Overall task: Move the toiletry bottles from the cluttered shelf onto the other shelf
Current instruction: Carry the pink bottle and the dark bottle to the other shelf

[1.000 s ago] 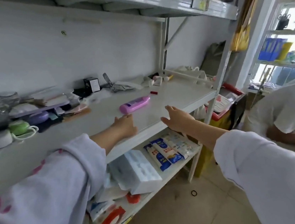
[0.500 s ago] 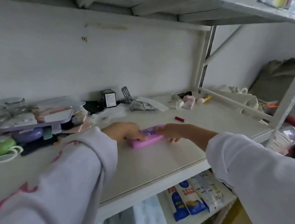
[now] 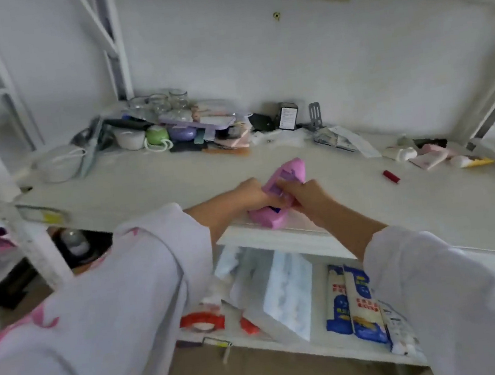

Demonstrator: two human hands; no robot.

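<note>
At the centre of the frame both hands close on the pink bottle (image 3: 278,196), which tilts over the front edge of the white shelf (image 3: 429,205). The left hand (image 3: 248,195) curls round its left side, and the right hand (image 3: 304,194) wraps over its label from the right. Clutter (image 3: 182,126) sits at the shelf's back, upper centre-left.

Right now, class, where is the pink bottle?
In the head view, the pink bottle sits at the middle shelf's front edge, centre frame, gripped by the left hand and right hand.
</note>
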